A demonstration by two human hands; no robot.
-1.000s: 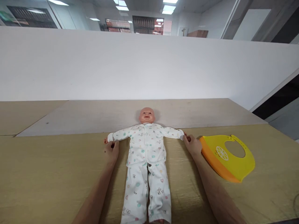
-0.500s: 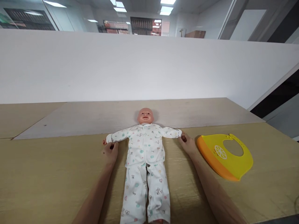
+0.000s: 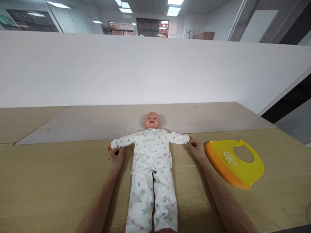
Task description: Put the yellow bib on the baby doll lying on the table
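Note:
A baby doll (image 3: 151, 150) lies on its back on the table, arms stretched out to both sides. It wears white patterned pajamas, and its lower legs run out of view at the bottom. My left hand (image 3: 115, 159) is closed at the cuff on the left side, thumb and fingers pinching the sleeve's lower edge. On the other side, my right hand (image 3: 198, 150) pinches the other sleeve cuff (image 3: 186, 139) beside the doll's small hand. Right of my right hand lies a yellow and orange bib (image 3: 218, 158) with a white citrus-slice print.
The wooden tabletop (image 3: 60, 181) has a paler strip (image 3: 102, 121) along its back, with the doll's head resting on it. A white partition (image 3: 150, 71) rises behind the table. At the right, the table's edge slants toward a dark gap.
The fingers of my right hand have shifted slightly at the cuff. My left hand and the doll keep their places; the whole view has moved a touch.

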